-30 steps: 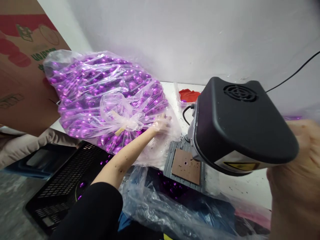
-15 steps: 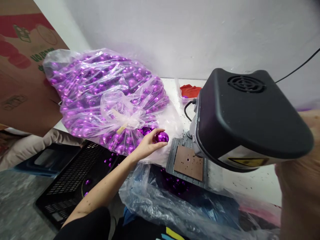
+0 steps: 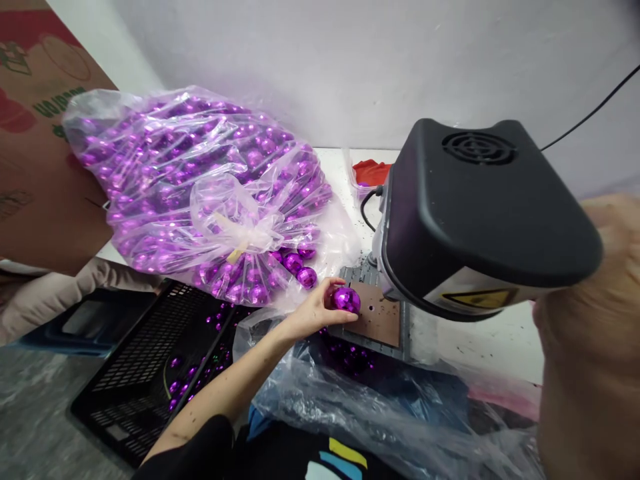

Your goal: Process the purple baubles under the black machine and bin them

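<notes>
My left hand (image 3: 316, 312) is closed round a shiny purple ball (image 3: 345, 299) and holds it at the left edge of a brown plate (image 3: 377, 321) on a grey machine base. Above that plate hangs the machine's black head (image 3: 480, 213). My right hand (image 3: 595, 320) is very close to the camera at the right edge, blurred, behind the black head; its fingers do not show. A big clear plastic bag (image 3: 200, 193) full of purple balls lies on the white table just left of my left hand.
A black mesh crate (image 3: 145, 367) with a few loose purple balls sits lower left. A second plastic bag (image 3: 360, 400) with purple balls lies in front of the machine. A cardboard box (image 3: 40, 147) leans at the far left. A red item (image 3: 373, 172) lies at the back.
My left hand came out of the big bag with one purple ball and carried it down and right to the brown plate. The view shifted a little.
</notes>
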A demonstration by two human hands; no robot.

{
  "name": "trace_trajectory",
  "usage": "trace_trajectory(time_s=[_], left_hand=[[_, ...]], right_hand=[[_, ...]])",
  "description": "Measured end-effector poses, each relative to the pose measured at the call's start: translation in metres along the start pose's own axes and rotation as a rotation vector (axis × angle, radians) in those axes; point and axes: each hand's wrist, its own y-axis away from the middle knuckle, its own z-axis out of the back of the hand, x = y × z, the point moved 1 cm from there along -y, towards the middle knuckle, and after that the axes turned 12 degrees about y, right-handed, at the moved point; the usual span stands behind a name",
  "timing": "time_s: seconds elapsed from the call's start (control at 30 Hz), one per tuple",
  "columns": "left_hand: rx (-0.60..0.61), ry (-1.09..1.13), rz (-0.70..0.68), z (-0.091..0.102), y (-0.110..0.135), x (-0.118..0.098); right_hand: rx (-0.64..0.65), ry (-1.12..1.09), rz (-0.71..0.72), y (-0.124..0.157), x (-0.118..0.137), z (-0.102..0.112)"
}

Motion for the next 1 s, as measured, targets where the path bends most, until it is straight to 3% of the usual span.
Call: trace_trajectory(time_s=[0.3,0.53,0.73,1.0], left_hand=[[0.011,-0.307,-0.123,-0.014,-0.013,0.015],[-0.057,-0.191,-0.046,-0.020,-0.024,0.014],[-0.086,-0.232,-0.110,-0.013,-0.023,0.018],[0.011,-0.682,-0.308,-0.026,-0.028,0.031]], right_hand=[[0.006,-0.071,0.014,-0.002,-0.001,-0.002],[-0.035,-0.009,0.062,-0.003,0.000,-0.001],[-0.028,-0.020,0.064,-0.003,0.000,-0.002],[-0.004,-0.012,0.047,-0.002,0.002,-0.001]])
